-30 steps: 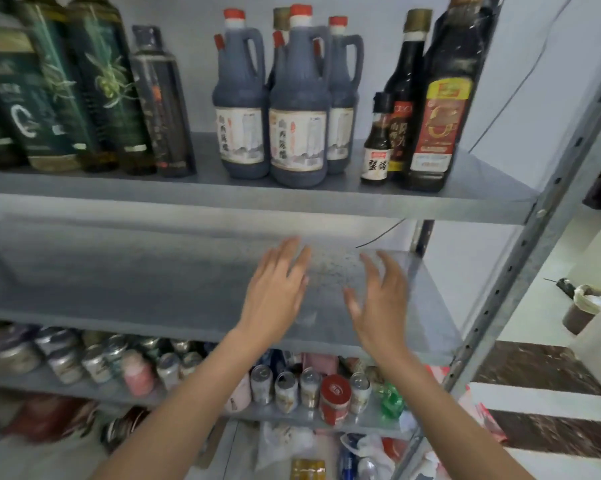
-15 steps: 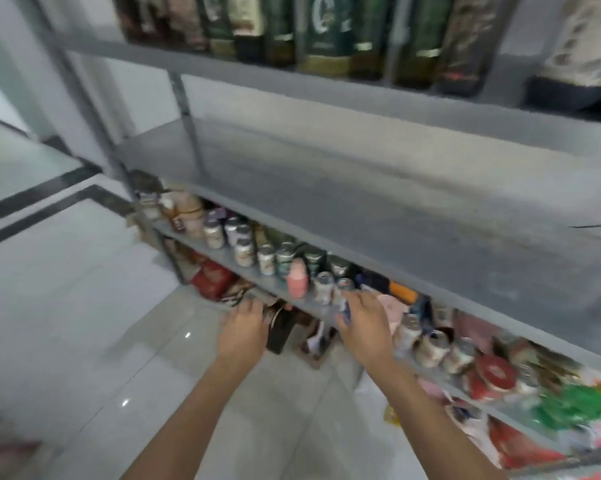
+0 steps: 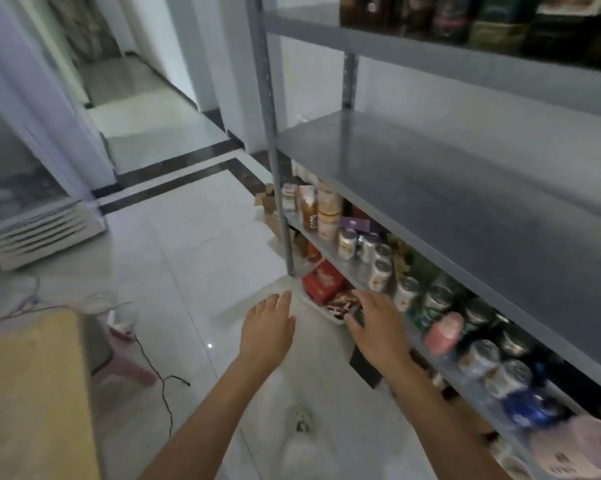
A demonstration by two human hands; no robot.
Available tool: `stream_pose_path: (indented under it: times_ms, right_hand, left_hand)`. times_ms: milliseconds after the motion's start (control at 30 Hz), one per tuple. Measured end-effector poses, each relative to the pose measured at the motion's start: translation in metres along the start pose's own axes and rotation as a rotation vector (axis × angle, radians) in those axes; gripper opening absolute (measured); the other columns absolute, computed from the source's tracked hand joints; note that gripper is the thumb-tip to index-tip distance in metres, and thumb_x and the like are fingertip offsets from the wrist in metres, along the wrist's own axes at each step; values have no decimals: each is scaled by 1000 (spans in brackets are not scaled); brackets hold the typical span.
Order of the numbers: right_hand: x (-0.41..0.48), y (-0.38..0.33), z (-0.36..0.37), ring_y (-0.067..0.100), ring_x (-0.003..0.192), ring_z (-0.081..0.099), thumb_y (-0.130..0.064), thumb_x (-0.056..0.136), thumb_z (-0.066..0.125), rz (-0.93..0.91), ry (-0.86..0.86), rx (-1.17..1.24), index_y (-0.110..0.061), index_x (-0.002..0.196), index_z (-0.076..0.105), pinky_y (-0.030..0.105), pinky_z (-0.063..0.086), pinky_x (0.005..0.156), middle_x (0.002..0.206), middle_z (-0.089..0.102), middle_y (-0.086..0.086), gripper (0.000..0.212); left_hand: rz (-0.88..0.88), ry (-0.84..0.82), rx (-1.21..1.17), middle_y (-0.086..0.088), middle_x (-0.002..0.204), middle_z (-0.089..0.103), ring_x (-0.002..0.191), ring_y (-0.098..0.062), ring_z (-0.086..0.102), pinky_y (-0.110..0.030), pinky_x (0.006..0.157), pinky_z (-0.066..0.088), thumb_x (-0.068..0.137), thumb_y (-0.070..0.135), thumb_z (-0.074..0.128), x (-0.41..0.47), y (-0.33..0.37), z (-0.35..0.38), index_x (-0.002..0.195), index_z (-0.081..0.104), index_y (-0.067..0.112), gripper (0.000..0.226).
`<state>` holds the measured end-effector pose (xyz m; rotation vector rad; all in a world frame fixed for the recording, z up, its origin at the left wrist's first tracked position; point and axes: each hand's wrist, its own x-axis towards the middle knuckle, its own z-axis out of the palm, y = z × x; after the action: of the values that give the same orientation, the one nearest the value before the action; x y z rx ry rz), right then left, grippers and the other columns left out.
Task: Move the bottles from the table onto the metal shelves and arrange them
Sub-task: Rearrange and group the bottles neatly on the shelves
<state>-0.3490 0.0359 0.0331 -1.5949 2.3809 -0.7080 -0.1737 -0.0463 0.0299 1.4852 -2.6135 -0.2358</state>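
The metal shelves fill the right of the head view, their middle board bare. Dark bottles stand on the top board at the upper right, only their bases showing. My left hand hovers over the white floor with relaxed fingers and holds nothing. My right hand is beside it, near the front edge of the lower board, fingers spread and loose, holding nothing. A corner of the yellow table shows at the lower left; no bottles on it are in view.
The lower board carries several cans and jars. A red box lies under it on the floor. A white appliance stands at the left, a pink stool and loose cables beside the table.
The view has swung left, away from the shelves toward the floor and table. Both hands have dropped from the middle board to below the lower one, still holding nothing.
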Motion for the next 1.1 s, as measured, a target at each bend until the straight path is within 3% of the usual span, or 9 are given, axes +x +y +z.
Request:
stream_pose_path:
  times_ms: [267, 400, 533, 933, 1100]
  right_hand:
    - [165, -93, 32, 15, 120, 45, -30, 90, 56, -47, 45, 120, -22, 127, 48, 30, 37, 103, 128, 52, -2, 39]
    - [231, -132, 32, 14, 121, 45, -32, 90, 57, -94, 81, 91, -25, 127, 48, 32, 39, 104, 130, 51, -4, 39]
    - [288, -161, 32, 17, 118, 47, -28, 88, 60, -96, 135, 88, -21, 124, 51, 31, 37, 101, 123, 55, -3, 38]
    - [466, -234, 35, 21, 127, 36, -27, 90, 58, 153, 421, 19, -17, 137, 43, 34, 29, 108, 136, 46, 5, 49]
    - [490, -241, -19, 20, 130, 34, -24, 90, 58, 255, 665, -107, -17, 136, 43, 32, 27, 108, 139, 44, 4, 48]
  left_hand:
    - [36, 75, 128, -2, 145, 40, 125, -21, 45, -30, 103, 37, 100, 33, 35, 154, -99, -77, 147, 23, 19, 51]
    - [-58, 125, 64, -3, 147, 38, 128, -22, 44, -33, 106, 36, 100, 34, 37, 208, -142, -99, 147, 24, 21, 50]
    - [-3, 130, 23, -1, 148, 38, 130, -20, 42, -32, 106, 36, 100, 35, 38, 272, -166, -104, 146, 26, 23, 49]
    - [491, 246, -89, 1, 137, 46, 121, -17, 47, -30, 101, 39, 97, 32, 43, 504, -238, -159, 142, 33, 21, 47]
    - [746, 330, -172, -6, 135, 49, 120, -22, 49, -34, 101, 40, 96, 27, 48, 572, -207, -196, 140, 38, 15, 47]
